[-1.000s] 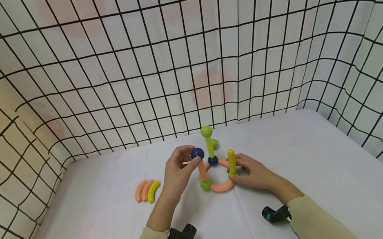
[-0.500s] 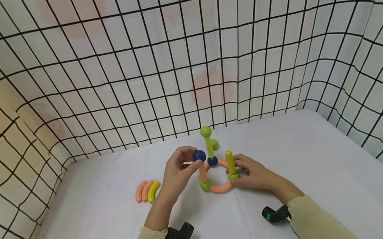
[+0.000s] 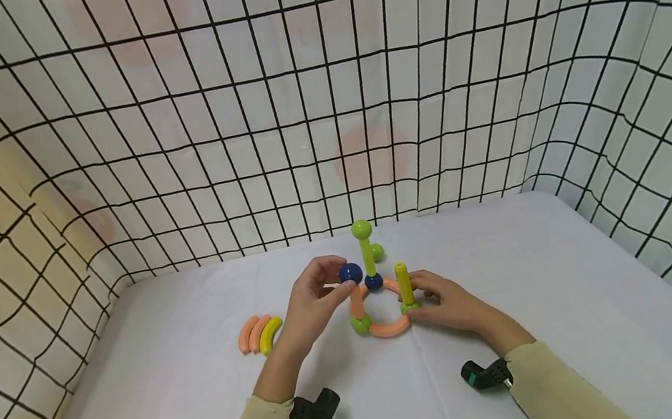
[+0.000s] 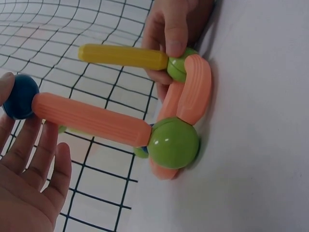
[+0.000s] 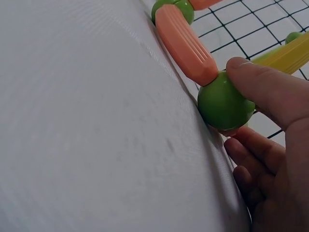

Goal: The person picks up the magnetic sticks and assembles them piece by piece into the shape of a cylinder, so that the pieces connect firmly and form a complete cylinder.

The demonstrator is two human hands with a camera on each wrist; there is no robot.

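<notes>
A ring of curved orange sticks joined by balls lies on the white table. On its left green ball a straight orange stick stands, topped by a dark blue ball. My left hand pinches that blue ball between thumb and fingers. At the ring's right side, my right hand grips another green ball, thumb on one side and fingers behind. From this ball rises a yellow stick. Farther back, a light green stick with a green ball on top stands on a second blue ball.
Two curved orange sticks and a curved yellow stick lie left of my left forearm. A loose-looking green ball sits behind the ring. Black-grid netting in front of white cloth walls the table's back and sides.
My left hand has shifted slightly right and down with the blue ball. The yellow stick's top has leaned a little left. Both hands keep their holds.
</notes>
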